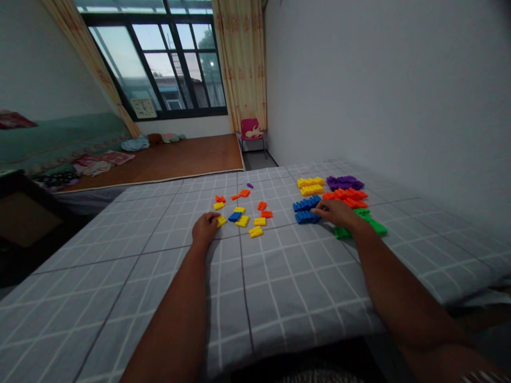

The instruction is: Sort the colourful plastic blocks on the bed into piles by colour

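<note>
Reaches across the checked cloth on the surface (303,276) with both arms, apparently to attend to the loose pieces and the ordered rows together. Touches the edge of a yellow piece (221,221) with the left hand (205,229), fingers curled low over the near side, probably for a grip without disturbing the blue piece (235,217) just beside; cannot tell from here whether pinched or merely touched. Rests the right hand (337,213) at the right end of the blue rows (306,204), thumb and forefinger brought close together there, perhaps to steady or straighten that end; too small to tell whether pinching a piece. Shows loose yellow and orange pieces (244,193) scattered in front, with a small purple piece (249,185) farther off, all spaced loosely enough for easy picking. Shows, to the right, yellow rows (311,182) behind the blue, a purple group (345,183) beside the yellow, an orange group (345,197) in front of the purple, and a green group (373,222) nearest, partly behind the right wrist, seemingly laid side by side for telling colours apart at a glance.
</note>
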`<state>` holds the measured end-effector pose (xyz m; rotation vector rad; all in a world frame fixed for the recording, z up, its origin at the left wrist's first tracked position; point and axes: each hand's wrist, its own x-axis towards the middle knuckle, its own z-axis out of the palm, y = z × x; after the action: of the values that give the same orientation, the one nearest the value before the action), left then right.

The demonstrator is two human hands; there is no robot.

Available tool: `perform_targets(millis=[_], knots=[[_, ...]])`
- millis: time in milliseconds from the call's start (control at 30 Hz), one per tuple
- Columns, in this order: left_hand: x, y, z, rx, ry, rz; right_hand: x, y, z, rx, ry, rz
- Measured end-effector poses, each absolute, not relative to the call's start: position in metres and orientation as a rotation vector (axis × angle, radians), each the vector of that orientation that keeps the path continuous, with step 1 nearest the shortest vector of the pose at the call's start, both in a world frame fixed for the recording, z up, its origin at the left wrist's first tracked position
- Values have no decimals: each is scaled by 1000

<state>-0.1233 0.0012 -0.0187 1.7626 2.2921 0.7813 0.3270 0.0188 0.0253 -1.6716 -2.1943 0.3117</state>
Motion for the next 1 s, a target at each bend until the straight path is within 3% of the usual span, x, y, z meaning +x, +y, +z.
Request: perform_targets(millis=[200, 433, 733, 867, 1000], knots=[[-121, 0, -19, 1732, 2303, 769, 305, 14, 32, -1493, -2025, 44], [-119, -1, -20, 1723, 2274, 826, 192, 4, 39, -985, -2491, 406], [-119, -3, -17, 1743, 2257, 817, 62, 45, 21, -1165, -2648, 103], [-121, -3, -17, 1753, 2253, 810, 62, 40, 22, -1149, -2677, 96], [-123, 0, -19, 1733, 2265, 794, 129, 32, 33, -1055, -2548, 266]])
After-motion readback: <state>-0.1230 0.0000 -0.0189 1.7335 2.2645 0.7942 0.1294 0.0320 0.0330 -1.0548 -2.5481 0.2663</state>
